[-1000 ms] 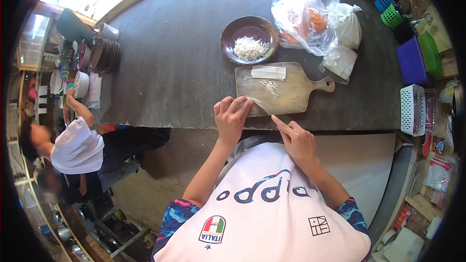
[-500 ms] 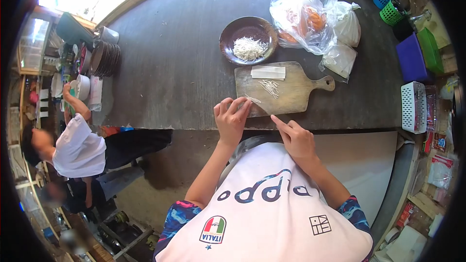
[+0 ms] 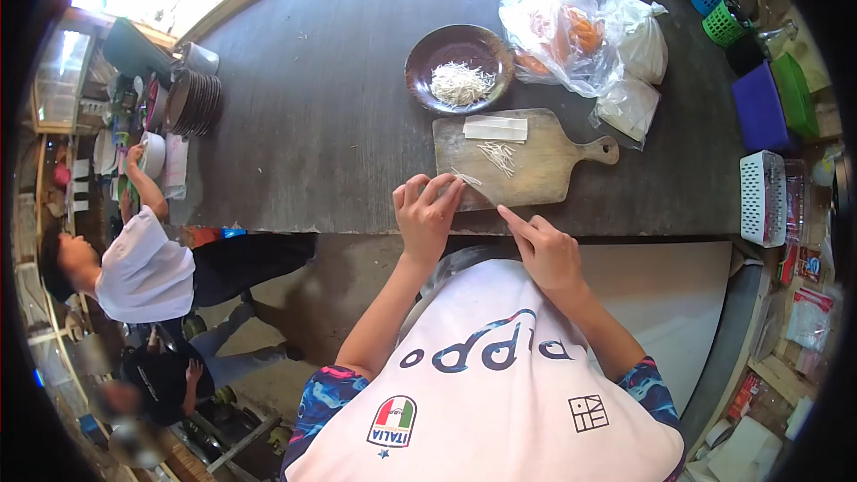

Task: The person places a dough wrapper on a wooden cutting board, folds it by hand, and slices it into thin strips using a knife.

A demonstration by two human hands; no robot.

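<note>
At the near left edge of the wooden cutting board [image 3: 544, 177], my left hand [image 3: 427, 214] has its fingers bent and pressed together beside some thin white strips [image 3: 467, 178]. My right hand [image 3: 544, 252] is closed at the board's near edge, index finger stretched along a thin blade [image 3: 486, 199] that reaches toward my left fingertips; its handle is hidden in the palm. A small pile of cut strips [image 3: 497, 158] and flat white pieces [image 3: 495, 128] lie on the board. Beyond it, a dark round dish [image 3: 421, 54] holds many white shreds [image 3: 461, 84].
Clear plastic bags [image 3: 562, 36] with orange items stand behind the board, beside a white packet [image 3: 628, 109]. A white basket [image 3: 761, 200] and purple bin [image 3: 761, 107] line the right edge. Stacked dark plates [image 3: 193, 103] stand left. Two people [image 3: 147, 268] are at the left.
My hands have barely moved, still at the board's near edge. At the left, the person in white has shifted an arm, and the person in dark clothes has moved lower and into fuller view.
</note>
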